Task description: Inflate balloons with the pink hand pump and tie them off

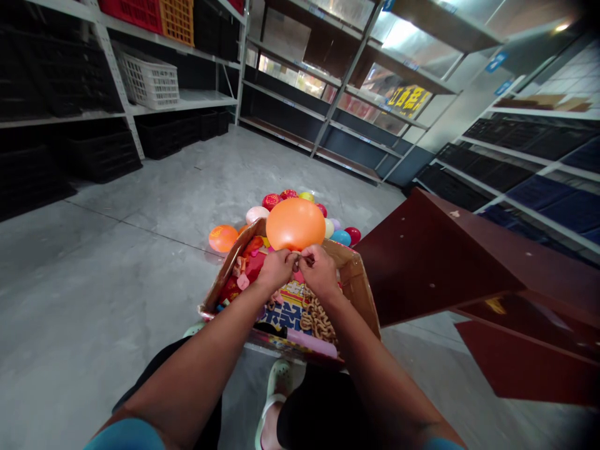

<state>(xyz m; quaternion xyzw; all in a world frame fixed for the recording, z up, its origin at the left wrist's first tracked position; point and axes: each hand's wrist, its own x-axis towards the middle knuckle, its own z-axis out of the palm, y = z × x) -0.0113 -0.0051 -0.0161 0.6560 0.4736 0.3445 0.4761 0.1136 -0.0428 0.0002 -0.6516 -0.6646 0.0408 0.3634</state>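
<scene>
An inflated orange balloon (295, 224) stands above the far side of an open cardboard box (360, 284). At its lower end, my left hand (276, 269) and my right hand (319, 270) meet with fingers pinched on the balloon's neck, which they mostly hide. Below them in the box lie several uninflated balloons (242, 281), a crinkled tan cord-like bundle (319, 317) and printed packaging with large blue characters (285, 312). A light purple cylinder with a black end (309, 342) rests along the near side.
Inflated balloons of several colours, among them an orange one (223, 239) and a blue one (340, 237), lie on the floor beyond the box. Dark red boards (435, 262) stand at the right. Metal shelves (323, 115) with crates line the room.
</scene>
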